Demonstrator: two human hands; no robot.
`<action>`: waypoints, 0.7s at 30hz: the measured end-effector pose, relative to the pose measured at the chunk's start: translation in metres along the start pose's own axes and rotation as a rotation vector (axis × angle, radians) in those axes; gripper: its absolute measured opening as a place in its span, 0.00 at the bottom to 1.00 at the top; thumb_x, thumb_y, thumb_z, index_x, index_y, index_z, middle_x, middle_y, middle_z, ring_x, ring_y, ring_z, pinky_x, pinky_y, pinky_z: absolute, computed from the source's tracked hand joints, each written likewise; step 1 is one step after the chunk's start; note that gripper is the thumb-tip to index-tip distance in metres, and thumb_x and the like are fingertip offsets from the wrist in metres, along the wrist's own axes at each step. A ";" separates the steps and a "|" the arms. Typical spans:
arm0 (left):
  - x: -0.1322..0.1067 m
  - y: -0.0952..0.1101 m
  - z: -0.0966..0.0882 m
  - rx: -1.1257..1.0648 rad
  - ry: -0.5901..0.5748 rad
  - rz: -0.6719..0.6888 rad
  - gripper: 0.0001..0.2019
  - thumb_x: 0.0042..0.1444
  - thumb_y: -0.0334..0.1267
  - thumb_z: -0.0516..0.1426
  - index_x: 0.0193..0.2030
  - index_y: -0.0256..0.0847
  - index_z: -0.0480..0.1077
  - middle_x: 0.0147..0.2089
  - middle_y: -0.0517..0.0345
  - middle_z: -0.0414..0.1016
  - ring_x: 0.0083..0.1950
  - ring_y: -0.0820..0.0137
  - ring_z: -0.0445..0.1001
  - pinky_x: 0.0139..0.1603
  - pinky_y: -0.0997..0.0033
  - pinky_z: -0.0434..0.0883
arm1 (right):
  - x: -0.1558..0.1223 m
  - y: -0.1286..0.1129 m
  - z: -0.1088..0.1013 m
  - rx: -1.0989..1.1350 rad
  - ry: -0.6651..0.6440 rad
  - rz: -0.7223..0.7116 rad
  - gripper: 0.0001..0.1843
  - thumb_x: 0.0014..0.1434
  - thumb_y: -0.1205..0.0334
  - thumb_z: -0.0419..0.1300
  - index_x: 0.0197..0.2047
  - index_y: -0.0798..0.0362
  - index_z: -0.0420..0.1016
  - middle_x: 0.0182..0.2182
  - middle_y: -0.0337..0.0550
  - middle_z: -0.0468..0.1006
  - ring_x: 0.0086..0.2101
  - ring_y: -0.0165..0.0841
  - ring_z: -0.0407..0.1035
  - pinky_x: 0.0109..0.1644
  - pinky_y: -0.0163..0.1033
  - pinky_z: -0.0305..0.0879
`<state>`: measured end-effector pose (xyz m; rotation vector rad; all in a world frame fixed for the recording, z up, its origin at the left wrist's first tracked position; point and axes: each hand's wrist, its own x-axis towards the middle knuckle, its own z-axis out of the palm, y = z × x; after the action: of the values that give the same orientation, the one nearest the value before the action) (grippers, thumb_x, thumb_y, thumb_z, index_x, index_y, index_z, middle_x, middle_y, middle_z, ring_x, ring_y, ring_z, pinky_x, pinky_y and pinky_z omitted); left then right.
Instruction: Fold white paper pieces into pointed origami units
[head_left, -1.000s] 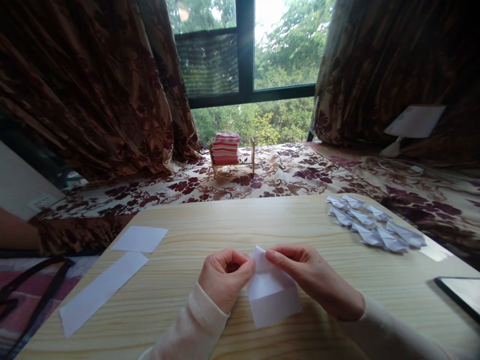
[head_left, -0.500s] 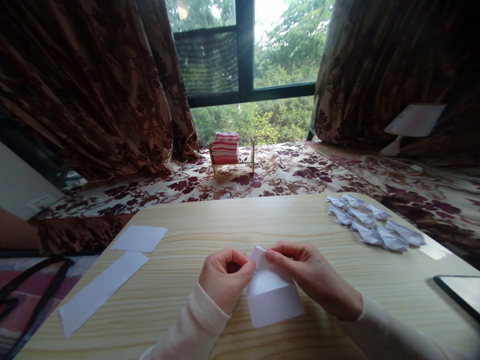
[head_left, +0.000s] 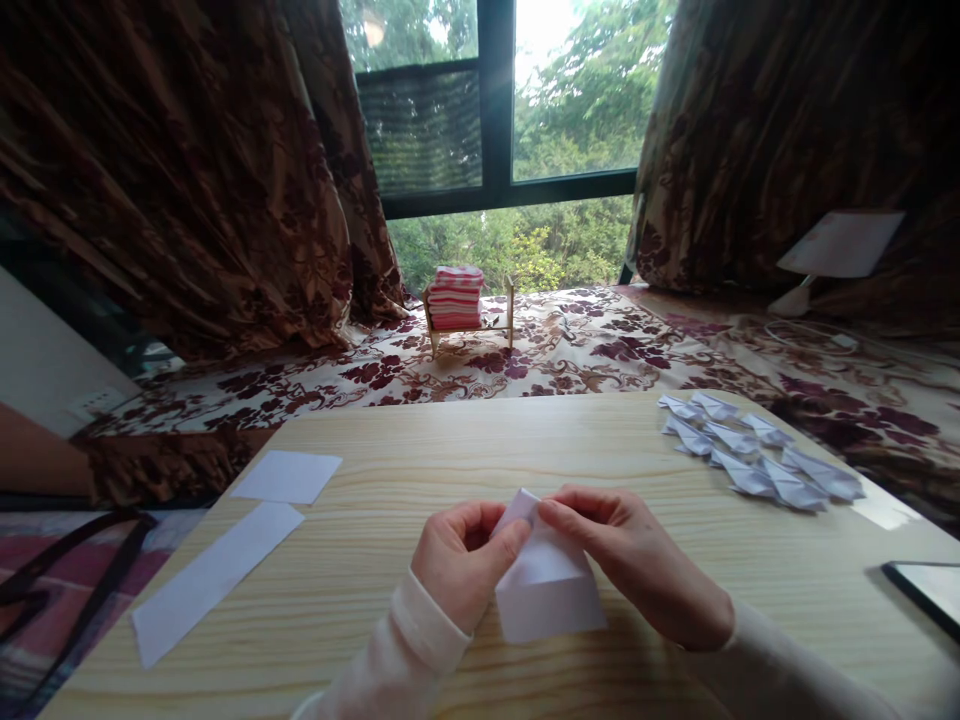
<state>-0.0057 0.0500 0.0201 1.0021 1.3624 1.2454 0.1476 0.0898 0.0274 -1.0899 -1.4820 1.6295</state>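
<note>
A small white paper, partly folded to a point at its far end, lies on the light wooden table in front of me. My left hand is curled with thumb and fingers pinching the paper's upper left edge. My right hand pinches the top fold from the right, fingers pressed together on the paper. Both hands touch near the paper's tip. Cream sleeves cover both wrists.
A long white paper strip and a small white rectangle lie at the left. Several folded paper pieces are heaped at the right. A dark tablet corner shows at the right edge. Behind stand a small wooden rack with striped cloths, floral fabric and curtains.
The paper's left side has been folded further inward, and both hands have closed in tighter on its tip. The view has shifted slightly.
</note>
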 end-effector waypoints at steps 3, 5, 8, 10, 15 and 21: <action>-0.002 -0.001 0.000 0.026 -0.030 0.008 0.12 0.42 0.43 0.62 0.29 0.35 0.77 0.26 0.55 0.77 0.27 0.72 0.70 0.27 0.77 0.65 | 0.000 0.000 0.000 0.006 -0.005 0.023 0.21 0.46 0.46 0.62 0.28 0.59 0.77 0.23 0.40 0.72 0.24 0.27 0.60 0.26 0.31 0.54; -0.003 -0.001 0.000 0.029 -0.002 0.026 0.11 0.43 0.42 0.61 0.28 0.35 0.78 0.26 0.55 0.77 0.26 0.72 0.70 0.27 0.77 0.65 | 0.001 0.000 0.000 -0.021 -0.014 0.015 0.21 0.47 0.46 0.62 0.28 0.59 0.77 0.22 0.39 0.71 0.24 0.26 0.59 0.25 0.31 0.54; -0.007 0.003 -0.001 0.120 0.022 0.099 0.10 0.45 0.40 0.59 0.28 0.36 0.78 0.24 0.55 0.76 0.26 0.72 0.68 0.26 0.77 0.63 | 0.001 0.000 -0.001 -0.076 -0.076 -0.024 0.19 0.49 0.47 0.61 0.29 0.58 0.76 0.24 0.40 0.72 0.25 0.27 0.61 0.27 0.31 0.55; -0.009 0.006 0.000 0.240 0.005 0.175 0.09 0.47 0.39 0.58 0.27 0.36 0.78 0.23 0.56 0.74 0.26 0.71 0.67 0.26 0.76 0.62 | 0.001 -0.001 -0.002 -0.106 -0.117 -0.074 0.18 0.51 0.48 0.60 0.29 0.57 0.76 0.26 0.40 0.72 0.27 0.28 0.62 0.28 0.31 0.57; -0.012 0.013 0.001 0.372 -0.063 0.258 0.10 0.49 0.38 0.56 0.26 0.36 0.78 0.22 0.55 0.71 0.27 0.70 0.66 0.28 0.75 0.62 | 0.001 0.000 0.002 -0.116 -0.121 -0.159 0.17 0.50 0.49 0.61 0.27 0.56 0.75 0.26 0.40 0.71 0.28 0.29 0.63 0.29 0.31 0.59; -0.011 0.014 0.000 0.393 -0.125 0.240 0.13 0.51 0.39 0.55 0.26 0.35 0.78 0.21 0.55 0.68 0.26 0.70 0.64 0.27 0.74 0.60 | -0.003 0.000 0.004 -0.182 -0.070 -0.231 0.15 0.54 0.52 0.59 0.27 0.57 0.74 0.25 0.40 0.72 0.27 0.29 0.64 0.30 0.31 0.59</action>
<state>-0.0044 0.0406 0.0356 1.5290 1.4496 1.0843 0.1457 0.0853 0.0281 -0.9251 -1.7596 1.4074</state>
